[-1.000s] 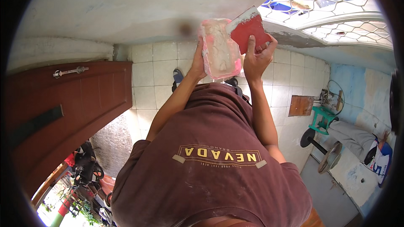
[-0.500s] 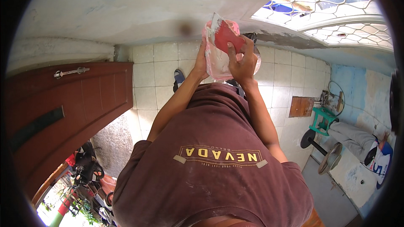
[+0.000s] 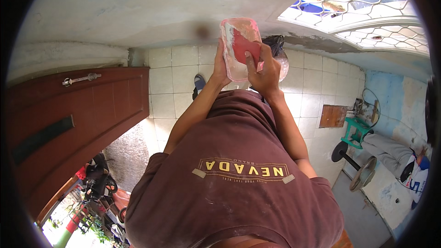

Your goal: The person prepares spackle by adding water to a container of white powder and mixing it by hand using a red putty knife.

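My tub (image 3: 239,48) is clear pink, smeared with whitish paste; the scraper (image 3: 242,45) against it is red. My shirt (image 3: 229,174) is maroon with tan lettering. At nine o'clock the door (image 3: 69,115) is red-brown with a silvery handle (image 3: 81,79). The floor (image 3: 170,82) is cream square tiles. At three o'clock stands a green stool (image 3: 357,131).

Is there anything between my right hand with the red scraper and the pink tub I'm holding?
Nothing visible: the right hand already presses the flat red scraper into the translucent pink plastic tub, held by the left hand.
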The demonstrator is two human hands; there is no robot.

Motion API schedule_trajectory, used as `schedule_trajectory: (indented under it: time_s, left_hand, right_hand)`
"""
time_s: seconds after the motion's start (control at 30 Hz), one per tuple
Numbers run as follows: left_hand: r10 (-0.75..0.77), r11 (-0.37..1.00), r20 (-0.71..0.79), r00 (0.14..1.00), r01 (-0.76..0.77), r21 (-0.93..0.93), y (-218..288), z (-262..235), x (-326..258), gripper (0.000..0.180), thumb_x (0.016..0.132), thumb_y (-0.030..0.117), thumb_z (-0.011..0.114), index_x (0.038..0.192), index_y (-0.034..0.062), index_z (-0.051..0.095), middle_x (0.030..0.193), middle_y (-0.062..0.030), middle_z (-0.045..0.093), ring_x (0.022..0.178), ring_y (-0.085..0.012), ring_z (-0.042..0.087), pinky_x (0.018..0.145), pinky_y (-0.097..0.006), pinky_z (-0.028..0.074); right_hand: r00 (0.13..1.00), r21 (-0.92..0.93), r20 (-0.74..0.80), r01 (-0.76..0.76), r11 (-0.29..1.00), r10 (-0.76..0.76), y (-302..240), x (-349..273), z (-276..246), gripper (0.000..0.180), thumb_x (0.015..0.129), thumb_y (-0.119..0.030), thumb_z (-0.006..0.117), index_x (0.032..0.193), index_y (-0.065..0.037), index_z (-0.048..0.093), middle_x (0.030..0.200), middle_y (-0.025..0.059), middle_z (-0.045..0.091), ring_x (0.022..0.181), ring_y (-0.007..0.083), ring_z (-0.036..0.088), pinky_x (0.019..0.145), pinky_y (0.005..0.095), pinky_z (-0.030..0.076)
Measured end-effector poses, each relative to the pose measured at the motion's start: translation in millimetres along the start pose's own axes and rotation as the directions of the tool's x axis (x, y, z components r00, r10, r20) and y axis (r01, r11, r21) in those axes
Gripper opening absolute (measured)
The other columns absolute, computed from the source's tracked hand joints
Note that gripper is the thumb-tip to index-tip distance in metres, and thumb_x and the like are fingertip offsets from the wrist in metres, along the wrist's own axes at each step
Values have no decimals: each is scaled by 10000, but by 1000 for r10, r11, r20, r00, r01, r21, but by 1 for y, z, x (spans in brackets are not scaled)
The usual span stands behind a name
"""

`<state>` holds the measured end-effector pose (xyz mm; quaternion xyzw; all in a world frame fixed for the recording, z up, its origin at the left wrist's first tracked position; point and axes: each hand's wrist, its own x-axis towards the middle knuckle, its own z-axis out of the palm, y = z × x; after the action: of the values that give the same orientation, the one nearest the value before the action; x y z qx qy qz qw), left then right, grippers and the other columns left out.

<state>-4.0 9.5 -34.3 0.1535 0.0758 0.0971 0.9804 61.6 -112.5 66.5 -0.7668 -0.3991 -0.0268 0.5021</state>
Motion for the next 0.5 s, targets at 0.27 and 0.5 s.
schedule_trajectory:
  time_s: [0.27,0.5]
  left_hand:
    - [4,996,-85,996,3,87,-3,6,2,770,1052,694,227,1581,151,359,1528,-128,489,1391,-309,512,1149,-504,468]
    - [-34,999,-56,998,33,-21,-2,-1,3,815,1026,733,270,1580,143,359,1513,-141,499,1352,-324,543,1126,-512,487]
  right_hand:
    - [991,-116,-11,-135,984,135,11,5,-1,300,922,-59,695,1201,-12,595,820,193,707,683,305,710,599,390,527]
    - [993,-22,-34,-110,994,109,-8,12,-20,293,910,-46,721,1188,-1,640,802,160,702,635,193,683,592,304,525]
